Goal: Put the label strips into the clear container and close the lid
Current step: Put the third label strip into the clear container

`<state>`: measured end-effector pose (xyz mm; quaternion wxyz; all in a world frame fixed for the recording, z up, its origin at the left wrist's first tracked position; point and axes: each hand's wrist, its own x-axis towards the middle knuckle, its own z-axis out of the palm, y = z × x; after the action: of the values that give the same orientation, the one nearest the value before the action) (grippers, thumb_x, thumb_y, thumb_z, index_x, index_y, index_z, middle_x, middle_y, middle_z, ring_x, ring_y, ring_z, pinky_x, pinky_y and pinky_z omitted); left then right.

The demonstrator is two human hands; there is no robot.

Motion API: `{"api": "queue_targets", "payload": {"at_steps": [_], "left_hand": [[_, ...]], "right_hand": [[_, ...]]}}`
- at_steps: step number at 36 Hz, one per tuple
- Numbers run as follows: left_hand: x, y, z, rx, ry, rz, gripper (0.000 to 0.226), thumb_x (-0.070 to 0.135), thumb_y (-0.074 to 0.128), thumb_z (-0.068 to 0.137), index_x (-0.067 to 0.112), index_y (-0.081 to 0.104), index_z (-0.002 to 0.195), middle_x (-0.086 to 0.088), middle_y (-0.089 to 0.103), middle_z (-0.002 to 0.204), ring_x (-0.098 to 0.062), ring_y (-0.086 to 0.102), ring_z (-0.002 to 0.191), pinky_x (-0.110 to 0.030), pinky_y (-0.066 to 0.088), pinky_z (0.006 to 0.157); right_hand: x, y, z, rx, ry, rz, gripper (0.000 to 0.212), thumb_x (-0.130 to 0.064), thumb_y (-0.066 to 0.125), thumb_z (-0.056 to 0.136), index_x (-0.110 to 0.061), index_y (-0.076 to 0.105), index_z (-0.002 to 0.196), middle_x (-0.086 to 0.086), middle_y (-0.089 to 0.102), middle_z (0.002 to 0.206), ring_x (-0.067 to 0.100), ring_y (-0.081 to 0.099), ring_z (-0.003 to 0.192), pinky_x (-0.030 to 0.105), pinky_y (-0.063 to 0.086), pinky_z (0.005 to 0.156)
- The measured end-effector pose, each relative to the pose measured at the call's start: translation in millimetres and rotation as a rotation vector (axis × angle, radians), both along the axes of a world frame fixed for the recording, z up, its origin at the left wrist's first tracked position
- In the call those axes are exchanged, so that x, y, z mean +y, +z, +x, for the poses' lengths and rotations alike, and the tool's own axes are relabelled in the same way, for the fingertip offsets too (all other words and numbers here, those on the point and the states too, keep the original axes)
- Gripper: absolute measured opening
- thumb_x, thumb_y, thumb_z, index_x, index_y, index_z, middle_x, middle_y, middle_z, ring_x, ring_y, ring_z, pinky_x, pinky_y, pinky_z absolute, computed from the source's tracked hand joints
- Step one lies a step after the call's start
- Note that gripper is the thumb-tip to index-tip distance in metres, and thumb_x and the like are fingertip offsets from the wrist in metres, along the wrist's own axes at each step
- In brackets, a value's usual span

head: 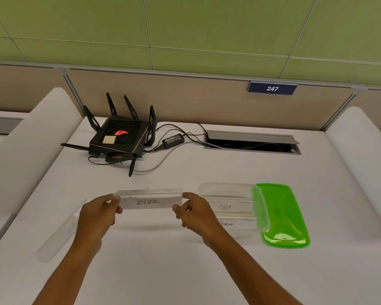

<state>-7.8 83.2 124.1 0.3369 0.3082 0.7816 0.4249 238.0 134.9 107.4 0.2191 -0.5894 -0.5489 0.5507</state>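
A white label strip marked ZEBRA [150, 203] is held level above the desk, pinched at its left end by my left hand [99, 213] and at its right end by my right hand [192, 213]. To the right stands the clear container [229, 190] with strips marked TIGER [225, 206] and PENGUIN [227, 223] showing in it. Its green lid [282, 214] lies flat on the desk against the container's right side. Another strip [59, 236] with faint writing lies slanted on the desk to the left of my left hand.
A black router [119, 137] with antennas, a power brick [173, 140] and cables sit at the back of the white desk [185, 260]. An open cable slot [251, 143] lies at the back right. White dividers flank both sides.
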Motion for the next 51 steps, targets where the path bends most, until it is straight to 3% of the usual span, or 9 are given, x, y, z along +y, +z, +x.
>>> {"api": "queue_targets", "payload": {"at_steps": [5,9,22,26,30,40,46,51], "left_hand": [[17.4,12.7,42.1,-0.044,-0.07,0.014,0.024,0.027,0.059,0.101,0.013,0.072,0.115,-0.003,0.071,0.077,-0.019,0.052,0.061,-0.029,0.046,0.059],[30.7,13.7,78.9,-0.089,-0.137,0.036,0.024,0.025,0.06,0.1,0.015,0.072,0.117,0.003,0.071,0.065,-0.018,0.05,0.059,-0.029,0.046,0.058],[60.0,-12.2,180.7,-0.132,-0.352,-0.071,0.039,0.021,0.062,0.098,0.014,0.061,0.137,0.003,0.075,0.07,-0.015,0.056,0.058,-0.029,0.051,0.064],[66.6,-15.7,196.7,-0.199,-0.365,-0.117,0.036,0.014,0.062,0.097,0.013,0.063,0.133,0.001,0.073,0.069,-0.018,0.052,0.059,-0.03,0.047,0.063],[72.4,-20.9,204.6,-0.238,-0.378,-0.187,0.047,0.014,0.062,0.095,0.01,0.056,0.142,-0.001,0.074,0.073,-0.016,0.051,0.056,-0.026,0.043,0.055],[84.1,-30.8,210.4,-0.219,-0.403,-0.291,0.049,0.006,0.058,0.091,0.008,0.055,0.14,-0.005,0.072,0.078,-0.018,0.049,0.057,-0.027,0.036,0.051],[92.6,-36.2,209.4,-0.197,-0.426,-0.359,0.065,0.005,0.06,0.09,0.004,0.04,0.152,-0.008,0.073,0.082,-0.017,0.052,0.052,-0.025,0.036,0.046],[98.1,-40.0,211.1,-0.181,-0.461,-0.404,0.058,0.002,0.055,0.089,0.0,0.044,0.146,-0.01,0.072,0.082,-0.017,0.054,0.049,-0.026,0.037,0.045]], "right_hand": [[5.5,14.3,46.7,0.015,-0.098,0.004,0.056,-0.034,0.07,0.094,-0.02,0.052,0.145,-0.002,0.078,0.082,0.006,0.068,0.061,0.029,0.055,0.068],[11.9,19.2,86.5,0.012,-0.178,0.005,0.055,-0.029,0.071,0.095,-0.016,0.053,0.145,0.002,0.078,0.08,0.009,0.065,0.056,0.027,0.051,0.057],[33.0,8.9,189.1,-0.001,-0.369,-0.013,0.053,-0.021,0.071,0.097,-0.008,0.052,0.145,0.007,0.071,0.074,0.013,0.059,0.048,0.029,0.048,0.049],[39.6,1.0,204.1,-0.013,-0.398,-0.053,0.052,-0.02,0.071,0.097,-0.007,0.054,0.143,0.008,0.069,0.073,0.014,0.055,0.043,0.028,0.045,0.045],[44.1,-8.1,217.5,-0.004,-0.404,-0.099,0.05,-0.02,0.071,0.096,-0.006,0.056,0.141,0.008,0.064,0.072,0.016,0.053,0.042,0.028,0.044,0.045],[53.2,-29.4,224.1,-0.015,-0.339,-0.18,0.049,-0.02,0.07,0.097,-0.004,0.054,0.14,0.008,0.06,0.069,0.016,0.048,0.036,0.023,0.035,0.04],[62.8,-36.2,218.3,-0.043,-0.327,-0.202,0.053,-0.02,0.068,0.098,-0.003,0.048,0.144,0.01,0.061,0.068,0.015,0.043,0.032,0.022,0.03,0.037],[68.5,-42.4,213.3,-0.08,-0.297,-0.219,0.054,-0.018,0.066,0.098,0.007,0.047,0.143,0.011,0.061,0.065,0.014,0.041,0.03,0.021,0.028,0.036]]}}
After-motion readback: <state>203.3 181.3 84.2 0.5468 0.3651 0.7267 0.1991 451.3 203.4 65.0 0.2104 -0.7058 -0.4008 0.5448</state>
